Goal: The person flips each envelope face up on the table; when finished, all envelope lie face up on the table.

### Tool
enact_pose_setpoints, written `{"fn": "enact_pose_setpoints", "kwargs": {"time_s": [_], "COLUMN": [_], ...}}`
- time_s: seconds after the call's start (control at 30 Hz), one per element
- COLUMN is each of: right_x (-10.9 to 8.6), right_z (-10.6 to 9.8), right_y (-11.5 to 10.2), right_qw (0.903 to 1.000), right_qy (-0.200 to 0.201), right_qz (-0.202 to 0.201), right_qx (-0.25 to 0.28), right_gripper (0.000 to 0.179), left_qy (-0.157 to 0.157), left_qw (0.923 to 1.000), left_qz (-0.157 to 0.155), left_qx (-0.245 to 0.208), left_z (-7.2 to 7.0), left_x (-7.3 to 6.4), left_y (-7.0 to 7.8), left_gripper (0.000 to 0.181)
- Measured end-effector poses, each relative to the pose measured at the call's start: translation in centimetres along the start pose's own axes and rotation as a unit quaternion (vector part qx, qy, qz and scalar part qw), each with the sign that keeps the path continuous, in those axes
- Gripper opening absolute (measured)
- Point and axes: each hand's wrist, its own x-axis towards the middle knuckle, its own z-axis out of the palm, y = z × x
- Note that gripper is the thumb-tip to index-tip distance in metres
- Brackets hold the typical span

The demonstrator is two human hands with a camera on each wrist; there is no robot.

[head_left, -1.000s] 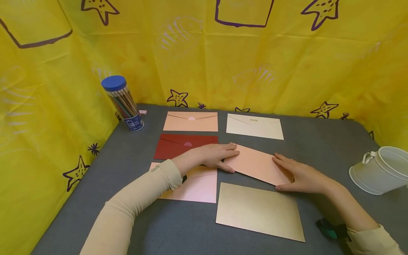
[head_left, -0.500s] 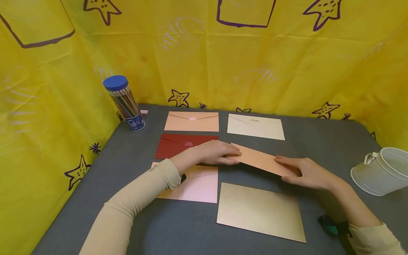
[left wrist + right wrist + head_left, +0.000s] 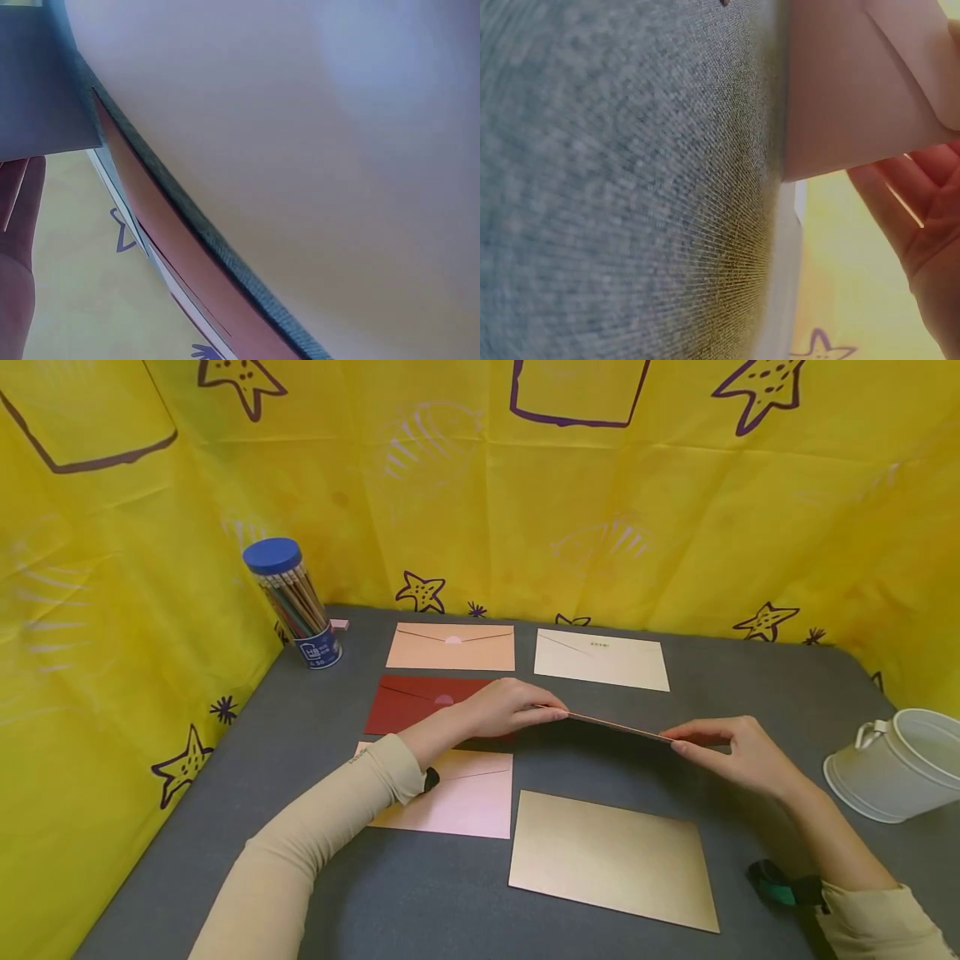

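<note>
Both hands hold an envelope (image 3: pixel 618 727) by its two ends, tipped up so that the head view catches only its thin upper edge. My left hand (image 3: pixel 508 706) pinches the left end, its forearm passing over a red envelope (image 3: pixel 401 703) and a pink envelope (image 3: pixel 468 802). At the other end, the thumb and fingers of my right hand (image 3: pixel 738 752) pinch the corner. The right wrist view shows the held envelope's pale pink face (image 3: pixel 847 97) with its flap line. A gold envelope (image 3: pixel 611 860) lies nearer to me on the dark table.
A peach envelope (image 3: pixel 450 653) and a cream envelope (image 3: pixel 600 662) lie at the back. A blue-lidded tub of pencils (image 3: pixel 292 602) stands at the left, with a small pink block (image 3: pixel 340 625) behind it. At the right is a white bucket (image 3: pixel 896 764). Yellow cloth (image 3: pixel 480 510) hangs around the table.
The held envelope has tilted from nearly flat, its peach-pink face showing, to edge-on. Its near edge has risen, and my right hand has moved up and farther back with it.
</note>
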Motion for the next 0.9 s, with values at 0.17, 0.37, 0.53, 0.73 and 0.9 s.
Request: {"fn": "enact_pose_setpoints", "kwargs": {"time_s": [0.17, 0.37, 0.53, 0.73, 0.9], "right_x": [0.1, 0.3, 0.6, 0.9, 1.1], "right_z": [-0.1, -0.2, -0.3, -0.3, -0.1], "right_y": [0.3, 1.0, 1.6, 2.3, 2.7], "right_qw": [0.9987, 0.9955, 0.9941, 0.9953, 0.9949], "right_qy": [0.041, 0.080, 0.091, 0.060, 0.033], "right_qz": [0.020, 0.029, 0.027, 0.075, 0.094], "right_qx": [0.023, 0.043, 0.052, 0.014, -0.018], "right_gripper": [0.013, 0.011, 0.012, 0.016, 0.018], "left_qy": [0.048, 0.089, 0.105, 0.094, 0.066], "left_qw": [0.9982, 0.9902, 0.9859, 0.9855, 0.9837], "left_qz": [-0.014, -0.060, -0.088, -0.125, -0.160], "left_qx": [-0.033, -0.089, -0.096, -0.066, -0.049], "left_z": [0.1, 0.3, 0.2, 0.0, 0.1], "left_x": [0.1, 0.1, 0.0, 0.0, -0.1], "left_y": [-0.2, -0.3, -0.5, -0.6, -0.8], "left_gripper": [0.019, 0.017, 0.014, 0.017, 0.014]}}
